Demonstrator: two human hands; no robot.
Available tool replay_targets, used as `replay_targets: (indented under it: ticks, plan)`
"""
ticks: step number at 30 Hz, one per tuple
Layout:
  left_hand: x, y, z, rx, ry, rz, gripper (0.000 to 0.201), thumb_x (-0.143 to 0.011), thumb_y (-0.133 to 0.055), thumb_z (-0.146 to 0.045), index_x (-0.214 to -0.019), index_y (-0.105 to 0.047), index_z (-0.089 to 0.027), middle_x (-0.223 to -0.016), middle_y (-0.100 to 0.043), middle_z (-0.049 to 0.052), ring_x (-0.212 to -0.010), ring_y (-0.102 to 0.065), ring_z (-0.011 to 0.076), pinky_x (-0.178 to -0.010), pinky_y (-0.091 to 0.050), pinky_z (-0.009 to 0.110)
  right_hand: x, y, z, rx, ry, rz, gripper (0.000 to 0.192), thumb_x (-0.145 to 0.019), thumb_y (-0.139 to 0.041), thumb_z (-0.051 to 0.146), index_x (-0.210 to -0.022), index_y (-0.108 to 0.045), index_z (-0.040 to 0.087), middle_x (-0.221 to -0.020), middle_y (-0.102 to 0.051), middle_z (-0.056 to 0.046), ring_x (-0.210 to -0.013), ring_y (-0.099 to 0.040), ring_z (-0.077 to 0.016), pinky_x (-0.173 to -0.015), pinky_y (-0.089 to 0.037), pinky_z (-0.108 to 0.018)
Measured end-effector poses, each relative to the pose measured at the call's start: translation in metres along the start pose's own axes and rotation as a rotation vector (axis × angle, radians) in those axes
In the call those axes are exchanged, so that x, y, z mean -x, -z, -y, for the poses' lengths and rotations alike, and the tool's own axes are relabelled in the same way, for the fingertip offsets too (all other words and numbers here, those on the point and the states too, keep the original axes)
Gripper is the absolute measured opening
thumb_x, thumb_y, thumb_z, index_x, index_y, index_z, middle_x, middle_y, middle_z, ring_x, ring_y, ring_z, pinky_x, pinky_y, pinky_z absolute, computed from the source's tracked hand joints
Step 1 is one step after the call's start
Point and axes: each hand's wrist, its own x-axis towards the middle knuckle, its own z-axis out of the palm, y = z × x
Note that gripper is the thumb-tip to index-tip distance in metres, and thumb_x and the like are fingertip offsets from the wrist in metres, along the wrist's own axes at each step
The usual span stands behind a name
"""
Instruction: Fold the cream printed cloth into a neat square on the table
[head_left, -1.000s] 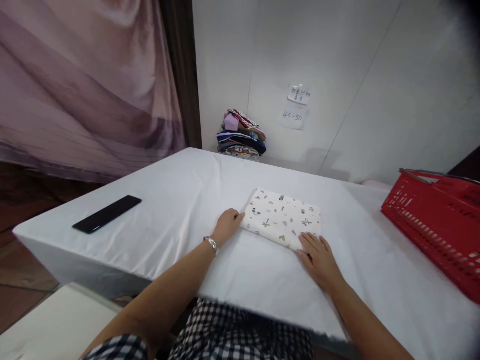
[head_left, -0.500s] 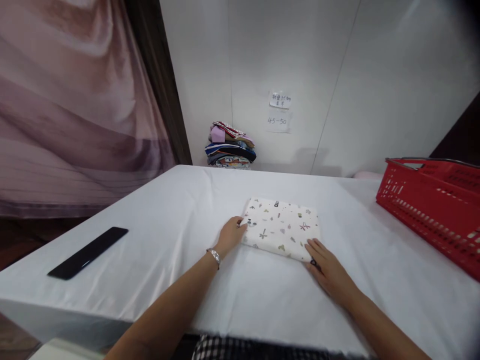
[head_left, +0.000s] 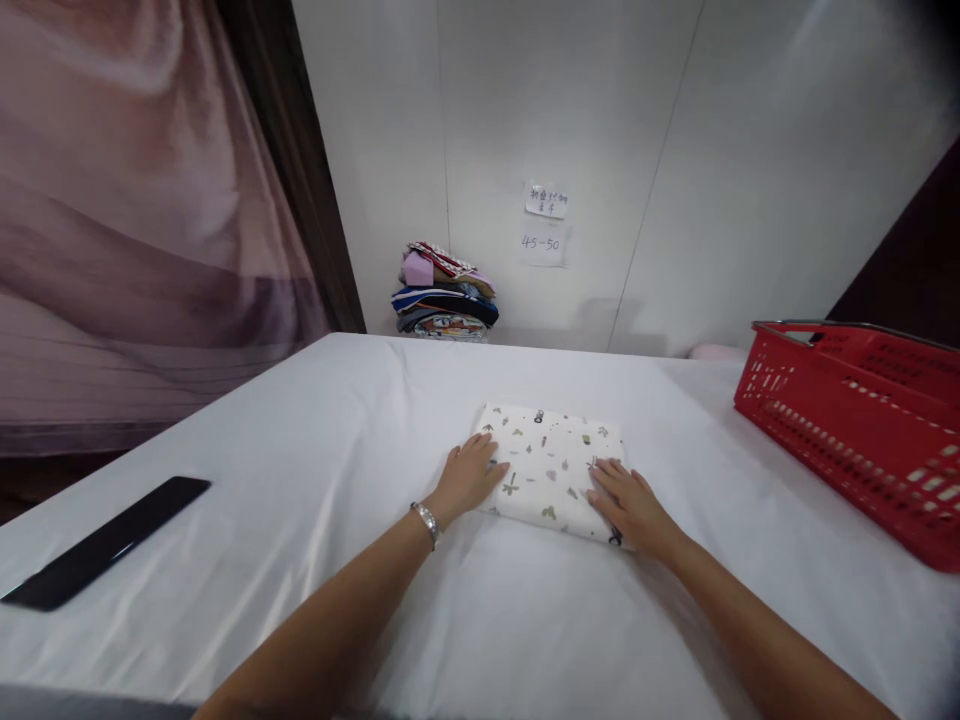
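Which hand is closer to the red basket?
Right. The right hand, on the right side of the folded cloth, lies left of the basket; the left hand is farther left, on the cloth's left side.

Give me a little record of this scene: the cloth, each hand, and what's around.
Cloth: folded white printed cloth, flat on the white-covered table
Left hand: resting on the cloth's left side, bracelet at the wrist
Right hand: resting on its right side
Far left: flat, glossy black slab
Far right: red plastic basket
Behind table: stack of folded fabrics
Wall: paper sign reading "45-50"
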Motion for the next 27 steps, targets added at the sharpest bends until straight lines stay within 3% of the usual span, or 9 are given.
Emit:
replay_targets:
  ticks: [5,8,11,17,21,24,27]
  plan:
    - [-0.045,0.007,-0.007,-0.032,-0.058,-0.027,0.049,-0.090,-0.037,-0.049,-0.129,-0.046,-0.021,-0.148,-0.031,0.010,-0.138,-0.020,0.0267,-0.110,-0.017,0.048,-0.048,0.011,0.003,0.072,-0.063,-0.089,0.053,-0.091,-0.034,0.044,-0.136,-0.042,0.016,-0.149,-0.029,-0.011,-0.139,-0.019,-0.0257,-0.110,-0.020,-0.047]
    - [-0.070,-0.003,-0.003,-0.065,-0.031,0.023,0.054,-0.088,-0.038,-0.050,-0.132,-0.042,-0.019,-0.150,-0.026,0.011,-0.139,-0.016,0.0271,-0.110,-0.013,0.050,-0.076,0.002,-0.003,0.103,-0.081,-0.081,0.055,-0.090,-0.037,0.043,-0.137,-0.039,0.015,-0.148,-0.030,-0.013,-0.138,-0.020,-0.0274,-0.109,-0.020,-0.049]
    - [-0.079,-0.017,0.008,-0.055,0.022,0.052,0.059,-0.088,-0.034,-0.052,-0.136,-0.037,-0.018,-0.151,-0.022,0.012,-0.140,-0.012,0.0271,-0.109,-0.016,0.051,-0.085,-0.012,-0.013,0.116,-0.080,-0.057,0.056,-0.091,-0.035,0.046,-0.138,-0.037,0.017,-0.149,-0.029,-0.011,-0.138,-0.020,-0.0268,-0.108,-0.018,-0.051]
    - [-0.076,-0.024,0.015,-0.011,0.020,0.046,0.060,-0.088,-0.032,-0.055,-0.137,-0.036,-0.020,-0.152,-0.020,0.009,-0.141,-0.009,0.0254,-0.109,-0.019,0.049,-0.083,-0.018,-0.020,0.083,-0.081,-0.055,0.058,-0.091,-0.034,0.048,-0.139,-0.035,0.016,-0.150,-0.027,-0.010,-0.139,-0.017,-0.0255,-0.109,-0.016,-0.050]
    - [-0.077,-0.022,0.015,0.057,0.018,0.025,0.057,-0.087,-0.038,-0.052,-0.134,-0.040,-0.019,-0.151,-0.023,0.009,-0.141,-0.012,0.0238,-0.109,-0.023,0.044,-0.081,-0.014,-0.023,-0.067,-0.090,-0.086,0.054,-0.088,-0.039,0.046,-0.135,-0.043,0.018,-0.149,-0.030,-0.010,-0.139,-0.018,-0.0254,-0.110,-0.018,-0.050]
    - [-0.075,-0.019,0.019,0.148,0.067,-0.074,0.053,-0.088,-0.041,-0.046,-0.131,-0.044,-0.015,-0.149,-0.027,0.012,-0.139,-0.019,0.0237,-0.109,-0.024,0.037,-0.062,-0.013,-0.028,-0.305,-0.213,-0.180,0.054,-0.084,-0.046,0.046,-0.131,-0.050,0.020,-0.148,-0.031,-0.009,-0.138,-0.023,-0.0264,-0.109,-0.025,-0.047]
    - [-0.068,-0.013,0.024,0.176,0.251,-0.173,0.050,-0.089,-0.042,-0.039,-0.131,-0.042,-0.011,-0.143,-0.038,0.016,-0.132,-0.034,0.0251,-0.105,-0.030,0.033,-0.028,-0.013,-0.030,-0.577,-0.405,-0.270,0.062,-0.078,-0.054,0.046,-0.133,-0.047,0.019,-0.145,-0.037,-0.012,-0.132,-0.035,-0.0287,-0.106,-0.033,-0.044]
